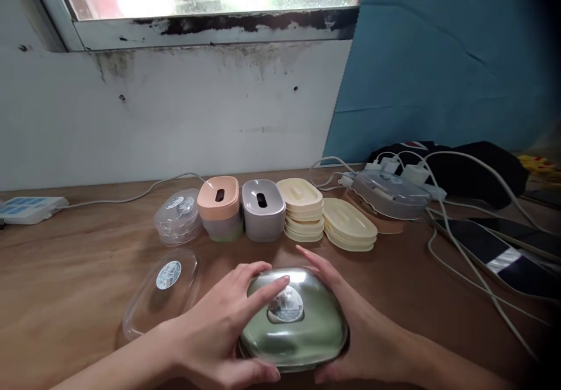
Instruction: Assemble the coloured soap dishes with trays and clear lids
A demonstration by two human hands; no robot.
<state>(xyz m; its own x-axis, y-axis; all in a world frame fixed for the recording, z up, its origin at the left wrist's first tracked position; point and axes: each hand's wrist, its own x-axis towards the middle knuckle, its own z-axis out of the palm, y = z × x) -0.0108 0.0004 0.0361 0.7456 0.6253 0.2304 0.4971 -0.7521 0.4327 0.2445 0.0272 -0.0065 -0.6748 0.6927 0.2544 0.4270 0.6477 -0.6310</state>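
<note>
A green oval box with a clear lid and a round sticker [293, 323] lies on the wooden table [65, 285] right in front of me. My left hand [219, 325] cups its left side, fingers laid over the lid. My right hand [346, 320] wraps its right side, fingers pressed along the far edge. Both hands grip the box together. A loose clear lid with a round sticker [163, 294] rests on the table just left of my left hand.
Behind the box stand stacked clear lids [177, 217], a peach-topped box [220, 207], a grey box [263, 210], cream trays [303, 210] and cream lids [353, 225]. White cables, chargers and phones [495, 249] crowd the right. A power strip [27, 209] lies far left.
</note>
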